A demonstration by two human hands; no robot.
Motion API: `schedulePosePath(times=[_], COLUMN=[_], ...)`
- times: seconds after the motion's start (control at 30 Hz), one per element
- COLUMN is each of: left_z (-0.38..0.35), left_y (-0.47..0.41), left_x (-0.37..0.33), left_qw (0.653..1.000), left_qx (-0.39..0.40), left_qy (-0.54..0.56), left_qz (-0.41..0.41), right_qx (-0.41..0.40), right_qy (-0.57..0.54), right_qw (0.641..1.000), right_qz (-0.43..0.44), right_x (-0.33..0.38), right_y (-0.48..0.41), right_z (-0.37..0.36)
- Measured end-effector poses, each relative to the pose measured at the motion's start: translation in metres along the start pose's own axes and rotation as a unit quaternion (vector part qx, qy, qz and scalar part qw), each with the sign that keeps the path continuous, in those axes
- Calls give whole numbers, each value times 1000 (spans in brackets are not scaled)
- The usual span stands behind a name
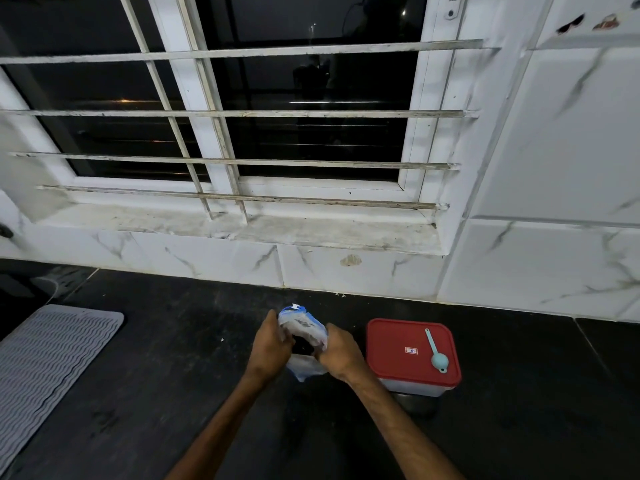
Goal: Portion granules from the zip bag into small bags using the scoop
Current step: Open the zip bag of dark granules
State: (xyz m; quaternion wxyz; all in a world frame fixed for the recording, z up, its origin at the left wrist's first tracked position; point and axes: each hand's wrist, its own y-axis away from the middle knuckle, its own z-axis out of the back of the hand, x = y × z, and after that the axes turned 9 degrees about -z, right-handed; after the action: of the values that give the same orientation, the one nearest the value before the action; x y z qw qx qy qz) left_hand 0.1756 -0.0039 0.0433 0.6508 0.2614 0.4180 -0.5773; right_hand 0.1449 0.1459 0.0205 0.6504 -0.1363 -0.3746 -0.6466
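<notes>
A clear zip bag [302, 323] with a blue zip strip at its top stands on the dark counter [173, 393] in the middle of the head view. My left hand [270, 348] grips its left side and my right hand [341, 355] grips its right side. Dark contents show between my hands, and the bag's clear lower part shows below them. A light blue scoop [437, 355] lies on the red lid [398, 351] of a plastic box just right of my right hand. No small bags are in sight.
A grey ribbed mat [45, 368] lies at the left of the counter. White marble-look tiles [207, 261] and a barred window [242, 116] back the counter. A dark round object partly shows under the box.
</notes>
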Motion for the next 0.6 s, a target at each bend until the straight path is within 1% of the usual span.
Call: schedulePosePath(times=[0.07, 0.13, 0.23, 0.27, 0.33, 0.43, 0.5, 0.53, 0.6], left_z=[0, 3, 8, 10, 10, 7, 5, 5, 2], left_y=[-1, -1, -1, 0, 1, 1, -2, -3, -4], left_x=[0, 0, 4, 4, 1, -5, -1, 2, 8], left_qw=[1000, 998, 994, 993, 994, 999, 998, 997, 996], left_qx=[13, 47, 97, 99, 74, 33, 12, 4, -7], left_qy=[17, 26, 48, 67, 80, -7, -60, -74, -82], left_qz=[8, 16, 19, 20, 5, -23, -33, -38, -27], right_qx=[17, 22, 0, -21, -61, -111, -129, -129, -124], right_qy=[-9, -46, -112, -122, -157, -207, -199, -171, -68], right_qw=[1000, 999, 994, 992, 986, 970, 968, 974, 989], right_qz=[6, 3, -5, -5, 8, 63, 81, 76, 49], right_x=[0, -1, 2, 4, 8, 13, 12, 11, 7], right_y=[-3, -5, -7, -8, -10, -10, -9, -8, -6], right_z=[0, 1, 5, 7, 9, 7, 4, 2, 1])
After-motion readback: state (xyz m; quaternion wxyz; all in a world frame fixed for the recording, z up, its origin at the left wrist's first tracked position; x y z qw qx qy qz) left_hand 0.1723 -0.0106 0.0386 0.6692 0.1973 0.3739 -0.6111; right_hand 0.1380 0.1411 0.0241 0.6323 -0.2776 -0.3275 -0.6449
